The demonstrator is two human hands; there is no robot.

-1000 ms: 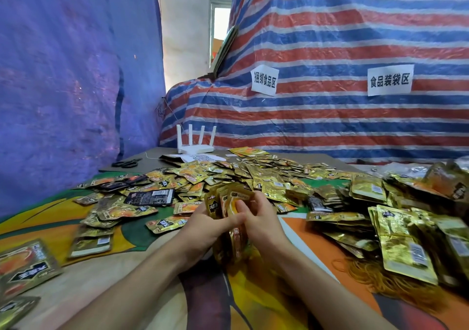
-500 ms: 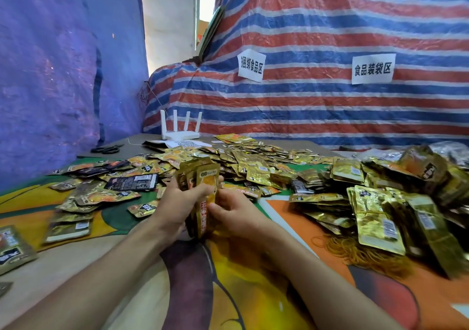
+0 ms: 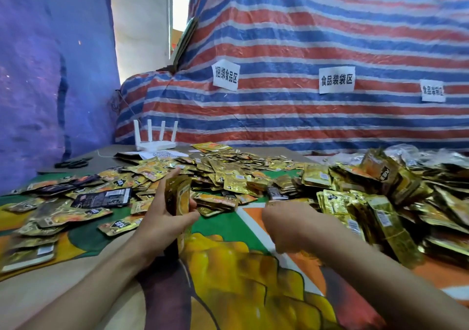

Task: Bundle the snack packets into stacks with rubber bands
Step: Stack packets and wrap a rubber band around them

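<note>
Over on the left, loose packets (image 3: 76, 203) are lying scattered flat across the cloth (image 3: 228, 291), not yet gathered. Scissors (image 3: 73, 163) and a router (image 3: 154, 139) are sitting well behind them near the table's far edge, out of the way of the work. The left hand (image 3: 165, 218) is gripping a stack (image 3: 177, 197) of packets upright, fingers behind it and thumb wrapping across the front. The stack's lower edge is resting on or just above the cloth, which I'd guess is to square the edges and hold it tight for a band. No band is showing around it. Beyond it the main heap (image 3: 228, 175) is covering the middle of the table, within easy reach. The right hand (image 3: 286, 225) is hanging apart from the stack, low over the cloth, fingers curling downward and blurred. Whether they are pinching anything I cannot tell, though I'd judge it is after a band. To the right, finished bundles (image 3: 375, 215) are leaning against each other in a pile, being kept separate from the loose ones
</note>
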